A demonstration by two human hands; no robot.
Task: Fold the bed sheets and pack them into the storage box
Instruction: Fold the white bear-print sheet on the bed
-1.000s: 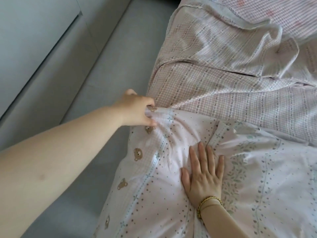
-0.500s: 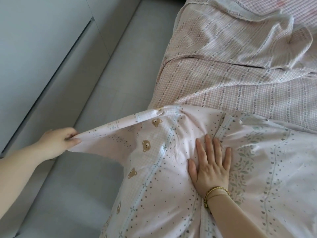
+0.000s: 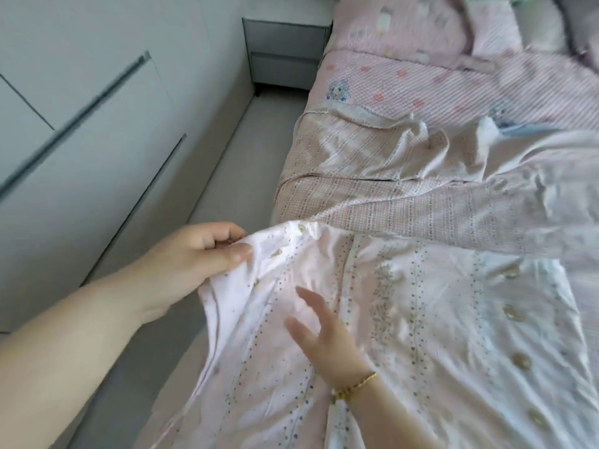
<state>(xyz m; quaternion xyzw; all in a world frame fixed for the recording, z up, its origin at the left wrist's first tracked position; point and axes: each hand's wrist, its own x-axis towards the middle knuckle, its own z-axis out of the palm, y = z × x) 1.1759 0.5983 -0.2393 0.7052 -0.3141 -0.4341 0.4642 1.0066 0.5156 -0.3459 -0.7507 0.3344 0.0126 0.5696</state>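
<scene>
Along the bed (image 3: pixel 405 82) runs the sheet (image 3: pixel 437 319) — left hand (image 3: pixel 191 254) pinching its edge, right hand (image 3: pixel 327 345) splayed.

Only hands and bare forearms are seen. The left forearm (image 3: pixel 81 345) fills the lower left of the frame, broad and close to the lens, and ends in the left hand (image 3: pixel 191 254) at centre left, where a short, rounded thumbnail is shown. The right forearm (image 3: pixel 385 422) is seen at bottom centre. A thin gold bracelet (image 3: pixel 355 387) — fine beaded links, seemingly in two strands — is worn at the wrist of the right hand (image 3: pixel 324 338), which is rendered blurred.
</scene>
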